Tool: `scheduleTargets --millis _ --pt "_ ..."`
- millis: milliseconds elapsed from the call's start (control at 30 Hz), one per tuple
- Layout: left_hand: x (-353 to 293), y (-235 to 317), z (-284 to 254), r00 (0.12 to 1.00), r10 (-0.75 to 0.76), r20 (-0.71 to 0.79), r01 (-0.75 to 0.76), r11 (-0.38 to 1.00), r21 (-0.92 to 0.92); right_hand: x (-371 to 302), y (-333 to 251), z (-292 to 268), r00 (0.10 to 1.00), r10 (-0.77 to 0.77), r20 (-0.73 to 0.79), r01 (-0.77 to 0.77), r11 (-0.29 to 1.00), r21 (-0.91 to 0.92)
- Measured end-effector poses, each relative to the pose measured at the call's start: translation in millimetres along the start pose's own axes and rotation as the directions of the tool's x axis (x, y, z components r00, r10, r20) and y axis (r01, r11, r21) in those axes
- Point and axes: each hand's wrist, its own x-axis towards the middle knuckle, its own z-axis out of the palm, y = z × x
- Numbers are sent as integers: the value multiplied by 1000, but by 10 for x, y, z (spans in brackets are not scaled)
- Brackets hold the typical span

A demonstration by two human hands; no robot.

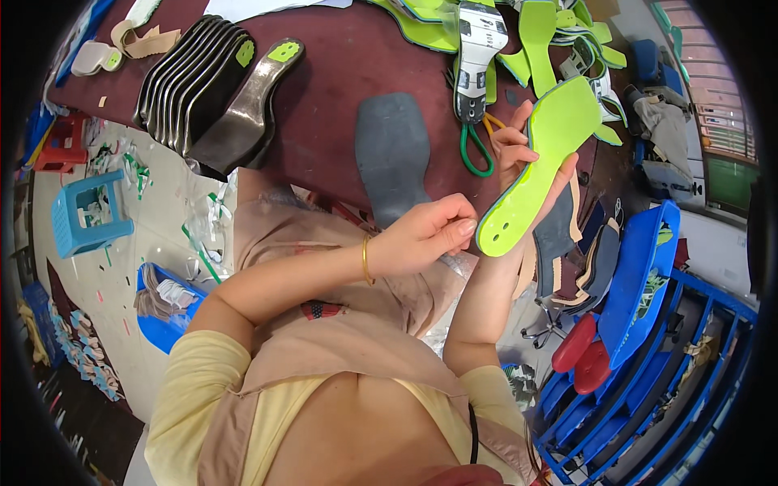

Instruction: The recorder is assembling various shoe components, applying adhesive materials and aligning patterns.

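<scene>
Floor (97, 275) bears a blue bin (168, 335) of scraps (160, 296); right hand (512, 152) grips lime sole (539, 166); left hand (429, 232) curled closed.

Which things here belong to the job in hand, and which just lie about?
Likely part of the job:
Lime-green sole-shaped piece, held in the right hand
Matte dark-grey sole-shaped sheet, near the left hand

Apparently just lying about:
Light-blue plastic stool
Red plastic stool

Worn on head, looking steeply down over apron (340, 356) and across table (324, 81); wide fisheye, upright, nearer to apron than to floor (158, 235), bending straight edges toward rim.
</scene>
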Motion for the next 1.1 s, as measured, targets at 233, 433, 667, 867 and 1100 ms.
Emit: scheduleTargets --millis 233,433,667,867,1100 --pt "-205 -144 -39 920 260 293 -392 594 703 -47 -147 66 978 -134 157 108 980 167" --pt "-526 417 -908 961 -260 -94 78 -73 994 -540 -355 347 839 -421 343 535 754 -382" --pt "167 98 -1480 761 470 -448 568 -148 810 -542 69 56 936 -120 331 283 817 -502" --pt "159 103 -1322 802 127 -583 345 699 627 -758 525 -121 922 -326 207 343 445 -828" --pt "-21 230 -623 905 -64 -420 -146 881 -449 -879 808 -488 863 -233 447 355 -350 -867"
